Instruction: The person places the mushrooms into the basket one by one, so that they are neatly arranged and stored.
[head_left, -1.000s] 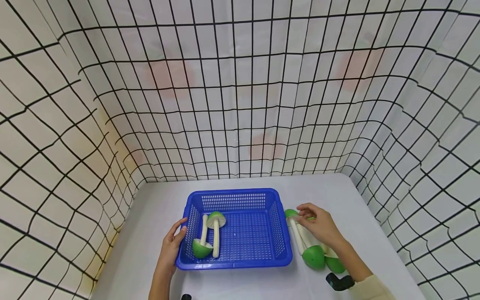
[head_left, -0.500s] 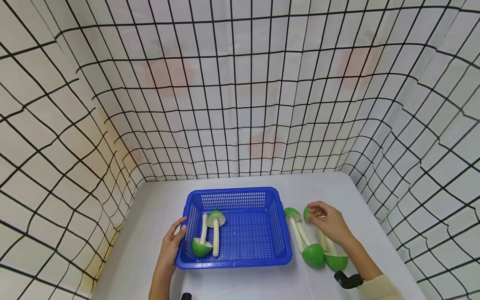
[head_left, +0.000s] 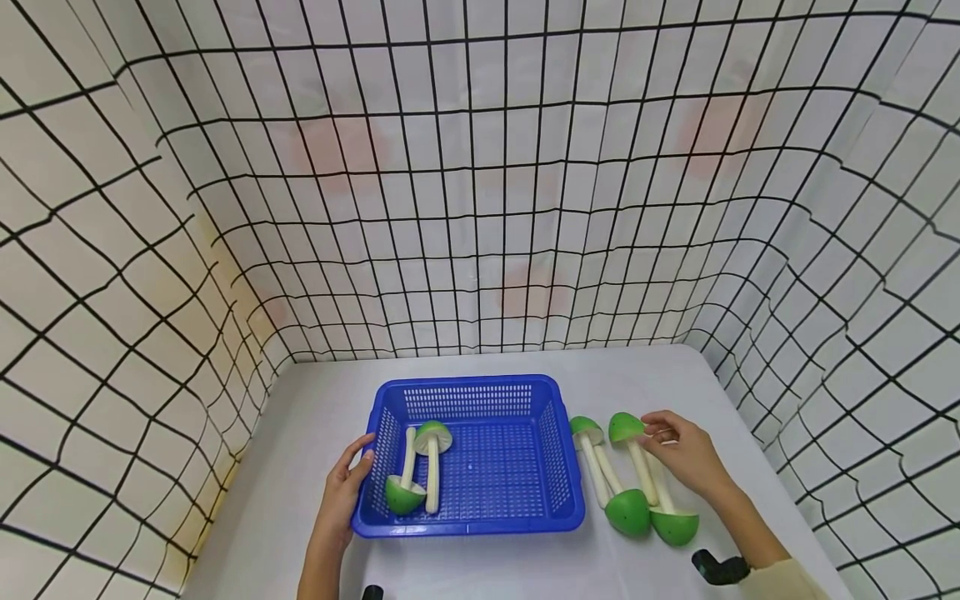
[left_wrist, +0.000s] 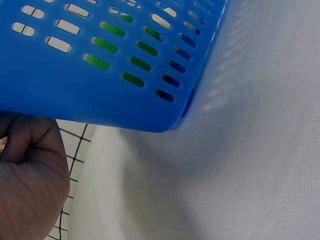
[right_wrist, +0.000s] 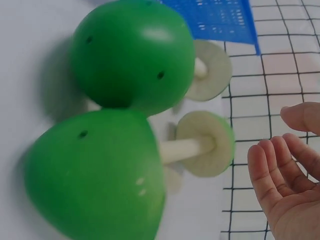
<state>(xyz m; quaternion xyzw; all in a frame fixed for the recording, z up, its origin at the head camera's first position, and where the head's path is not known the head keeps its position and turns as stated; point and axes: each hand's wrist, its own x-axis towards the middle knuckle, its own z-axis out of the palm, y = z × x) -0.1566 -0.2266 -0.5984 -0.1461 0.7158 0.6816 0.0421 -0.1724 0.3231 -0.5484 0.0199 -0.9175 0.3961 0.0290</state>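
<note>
My left hand (head_left: 345, 487) grips the left rim of a blue plastic basket (head_left: 468, 528); in the left wrist view, its fingers are bent at the rim. Two toy mushrooms with white stems lie inside, one with its green cap (head_left: 405, 495) near me, the other with its cap (head_left: 432, 437) away. Several similar mushrooms lie right of the basket, including one near-side green cap (head_left: 628, 513) and another (head_left: 675, 527). My right hand (head_left: 686, 454) hovers beside the far cap (head_left: 626, 427) of one mushroom. The right wrist view shows its fingers (right_wrist: 285, 165) loosely bent, holding nothing.
A white table (head_left: 495, 575) bears everything. White walls with a black grid (head_left: 480, 250) stand behind and at both sides. A black device (head_left: 720, 568) sits at my right wrist.
My right hand has moved right, away from the basket and across the loose mushrooms, uncovering their far caps. Two of these mushrooms now lie spread farther apart. My left hand stays put.
</note>
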